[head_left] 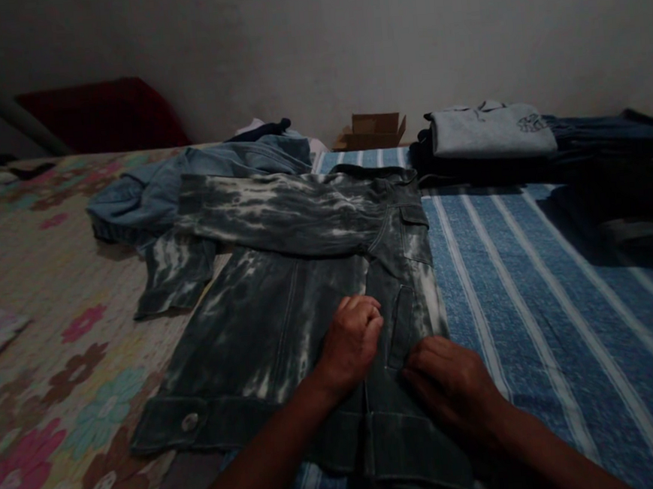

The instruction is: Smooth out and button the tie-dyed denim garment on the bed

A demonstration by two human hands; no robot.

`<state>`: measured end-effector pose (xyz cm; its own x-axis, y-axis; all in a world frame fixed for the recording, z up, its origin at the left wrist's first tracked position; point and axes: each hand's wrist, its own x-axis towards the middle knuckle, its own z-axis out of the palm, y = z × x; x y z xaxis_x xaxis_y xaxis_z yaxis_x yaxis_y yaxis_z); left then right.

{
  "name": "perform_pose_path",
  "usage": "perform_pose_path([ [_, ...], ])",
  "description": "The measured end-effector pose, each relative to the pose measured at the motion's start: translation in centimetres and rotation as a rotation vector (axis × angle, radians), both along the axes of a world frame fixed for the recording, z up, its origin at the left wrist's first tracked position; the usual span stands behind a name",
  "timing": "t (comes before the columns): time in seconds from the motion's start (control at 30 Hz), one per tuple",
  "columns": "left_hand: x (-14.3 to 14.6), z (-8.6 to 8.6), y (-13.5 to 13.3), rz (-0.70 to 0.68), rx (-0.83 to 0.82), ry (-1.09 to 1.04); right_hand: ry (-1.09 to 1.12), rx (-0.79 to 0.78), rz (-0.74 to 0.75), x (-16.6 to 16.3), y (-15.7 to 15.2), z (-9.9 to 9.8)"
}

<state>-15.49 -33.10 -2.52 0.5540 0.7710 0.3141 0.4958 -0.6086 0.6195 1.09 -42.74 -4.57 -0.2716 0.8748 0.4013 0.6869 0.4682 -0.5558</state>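
Your left hand (350, 340), fingers curled under, presses knuckles-down on the front of a bleached denim jacket (286, 308) spread flat on the bed. Just beside it, your right hand (451, 385) lies open, palm down, on the jacket's lower edge. Beyond both hands lie a light-blue denim garment (186, 184) and a cardboard box (372, 130); beyond your right, folded clothes (490, 132).
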Motion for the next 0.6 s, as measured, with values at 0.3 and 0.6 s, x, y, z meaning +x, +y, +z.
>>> perform_pose_path([
  [0.3, -0.4, 2.6, -0.5, 0.038, -0.331, -0.141, 0.154, -0.105, -0.064, 0.2, 0.3, 0.5],
  [0.6, -0.2, 3.2, -1.4, 0.002, -0.401, -0.183, 0.261, -0.173, -0.116, 0.1, 1.4, 1.1],
])
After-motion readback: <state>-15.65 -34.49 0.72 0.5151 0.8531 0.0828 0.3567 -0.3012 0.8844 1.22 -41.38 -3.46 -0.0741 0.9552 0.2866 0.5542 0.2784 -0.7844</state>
